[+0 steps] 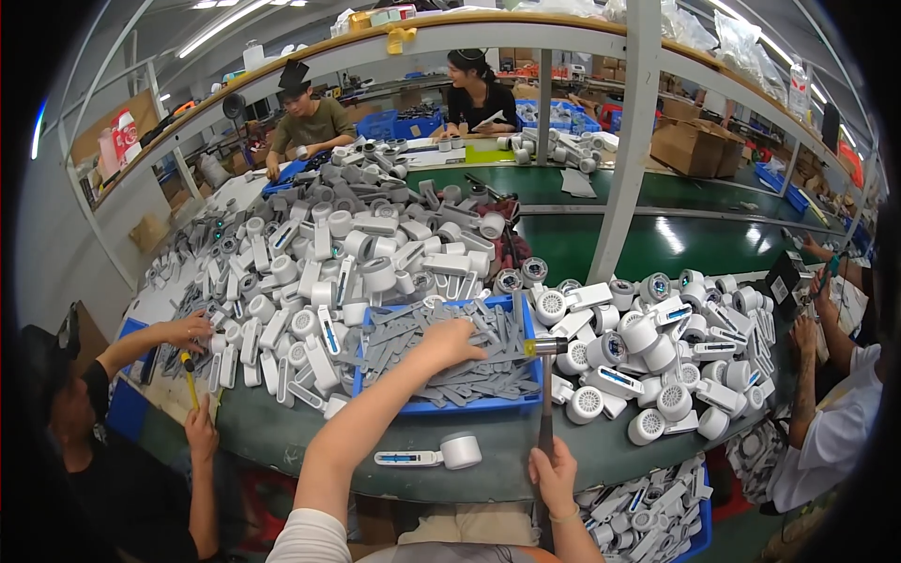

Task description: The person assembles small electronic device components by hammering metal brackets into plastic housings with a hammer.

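Reaching forward, the left hand (450,340) lies palm-down in the blue tray (441,406), fingers curled among the flat grey plastic strips (422,361) — whether it has pinched one I cannot tell. The right hand (554,474) is clamped round the shaft of a hammer (545,389) held upright near the table's front edge, its metal head just beside the tray's right wall. Between the two forearms, on the dark green table (507,446), lies one white handheld device (432,455) with a round head, apart from both hands. Heaps of the same white devices (657,357) crowd the right side, and a bigger grey-white heap (328,263) spreads left and behind. Other people sit round the table — one on the left holds a yellow-handled hammer (190,377). Overhead runs a shelf frame with cardboard boxes (694,145).
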Tool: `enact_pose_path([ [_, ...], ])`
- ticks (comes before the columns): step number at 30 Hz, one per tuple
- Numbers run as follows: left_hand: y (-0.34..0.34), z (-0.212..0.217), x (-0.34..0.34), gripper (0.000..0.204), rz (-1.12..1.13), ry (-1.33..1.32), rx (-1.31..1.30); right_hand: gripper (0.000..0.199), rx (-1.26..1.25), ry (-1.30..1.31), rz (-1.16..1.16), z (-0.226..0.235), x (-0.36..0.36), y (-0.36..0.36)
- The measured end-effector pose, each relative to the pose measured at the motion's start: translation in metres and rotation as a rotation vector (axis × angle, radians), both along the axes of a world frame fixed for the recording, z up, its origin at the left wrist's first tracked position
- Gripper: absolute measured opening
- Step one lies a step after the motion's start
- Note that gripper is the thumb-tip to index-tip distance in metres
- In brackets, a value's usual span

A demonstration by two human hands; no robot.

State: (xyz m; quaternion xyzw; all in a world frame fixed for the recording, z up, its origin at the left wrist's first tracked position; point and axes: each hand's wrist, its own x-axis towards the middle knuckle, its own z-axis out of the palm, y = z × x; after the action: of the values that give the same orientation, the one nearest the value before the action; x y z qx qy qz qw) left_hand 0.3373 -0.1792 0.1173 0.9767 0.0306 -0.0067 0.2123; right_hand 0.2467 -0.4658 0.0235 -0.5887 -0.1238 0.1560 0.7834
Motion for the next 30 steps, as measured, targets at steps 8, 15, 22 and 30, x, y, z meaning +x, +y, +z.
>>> enact_pose_path([
  [8, 0.012, -0.001, 0.017, 0.047, 0.002, 0.004, -0.086, 0.024, 0.016, -0.022, -0.008, -0.001, -0.001, 0.002],
  [15, 0.02, -0.005, 0.012, 0.039, 0.192, -0.109, -0.613, 0.025, 0.014, -0.033, -0.014, -0.001, -0.001, 0.002],
  [22, 0.01, 0.004, 0.007, 0.043, 0.153, -0.094, -0.517, 0.023, 0.011, -0.022, -0.011, -0.002, -0.001, 0.001],
  [30, 0.011, -0.002, -0.002, 0.033, -0.036, -0.095, 0.009, 0.023, -0.006, -0.023, -0.024, 0.001, 0.0, 0.002],
])
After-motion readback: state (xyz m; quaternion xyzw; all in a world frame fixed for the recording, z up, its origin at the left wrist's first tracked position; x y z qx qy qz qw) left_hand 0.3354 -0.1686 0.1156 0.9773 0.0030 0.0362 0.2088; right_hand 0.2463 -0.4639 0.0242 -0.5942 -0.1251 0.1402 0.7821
